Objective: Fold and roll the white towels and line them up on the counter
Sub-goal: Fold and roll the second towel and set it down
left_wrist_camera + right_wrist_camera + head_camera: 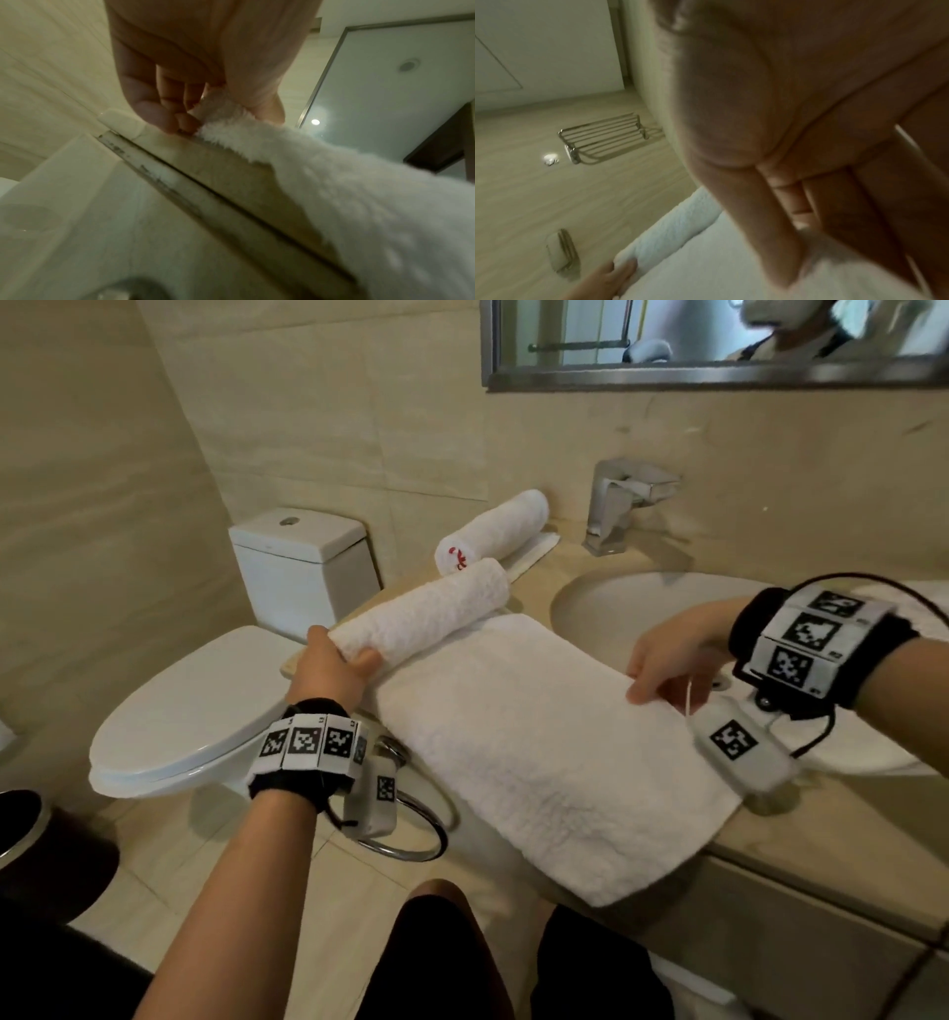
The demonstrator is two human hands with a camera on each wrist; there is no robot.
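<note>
A white towel (539, 762) lies folded along the counter (821, 865), its far end wound into a roll (426, 613). My left hand (334, 667) grips the roll's left end, thumb in front; the left wrist view shows the fingers (164, 113) curled round the terry (359, 203) at the counter's edge. My right hand (662, 660) pinches the flat part's right edge beside the sink; in the right wrist view its thumb (770, 233) meets the fingers on the cloth (706, 263). A finished rolled towel (493, 528) with a red logo lies behind.
The sink basin (642, 603) and chrome faucet (624, 503) are right of the towels. A white toilet (195, 711) stands left of the counter, a towel ring (411, 814) hangs under the counter's edge, and a dark bin (20, 819) is far left. A mirror (719, 351) hangs above.
</note>
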